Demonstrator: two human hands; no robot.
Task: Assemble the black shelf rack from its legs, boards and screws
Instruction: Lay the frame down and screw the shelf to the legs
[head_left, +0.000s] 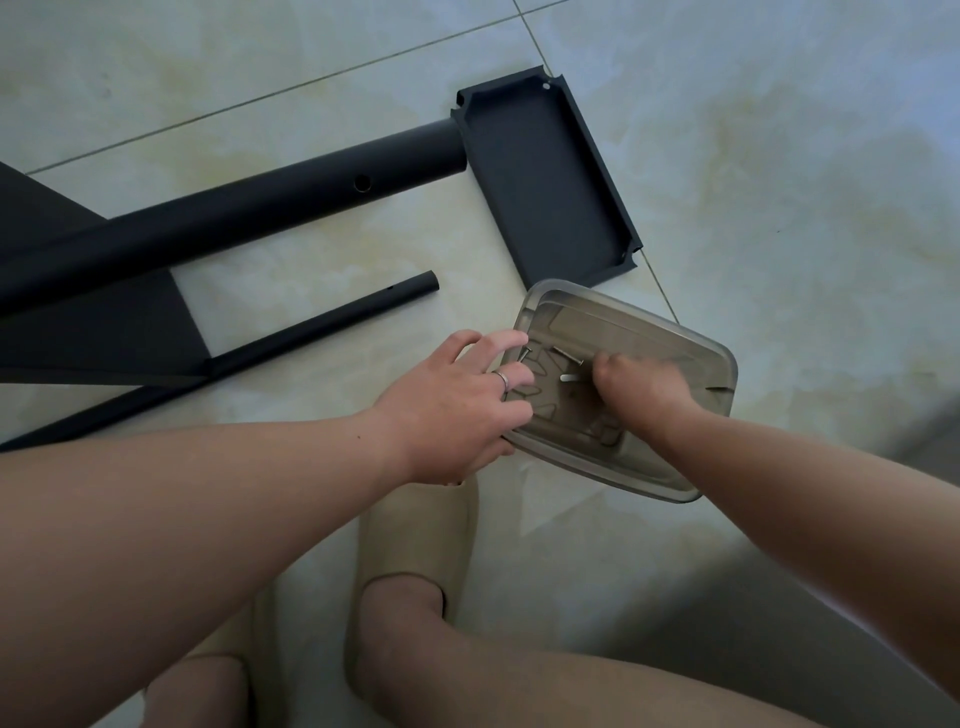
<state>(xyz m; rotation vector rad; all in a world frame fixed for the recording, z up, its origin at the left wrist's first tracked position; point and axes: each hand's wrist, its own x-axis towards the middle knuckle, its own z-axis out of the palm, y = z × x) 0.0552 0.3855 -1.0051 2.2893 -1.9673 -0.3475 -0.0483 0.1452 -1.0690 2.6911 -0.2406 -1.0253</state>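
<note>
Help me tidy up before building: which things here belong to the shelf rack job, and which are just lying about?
Belong: thick black leg; thin black leg; black board; screws; the clear container holding them.
Not part of it: only the beige slippers on the person's feet.

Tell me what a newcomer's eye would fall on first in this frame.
The two hands meeting at centre: the left hand holds the edge of a smoky clear container while the right hand reaches inside among loose screws. Beyond them on the tiled floor lie a black shelf board, upper centre, and a thick black leg to its left.
</note>
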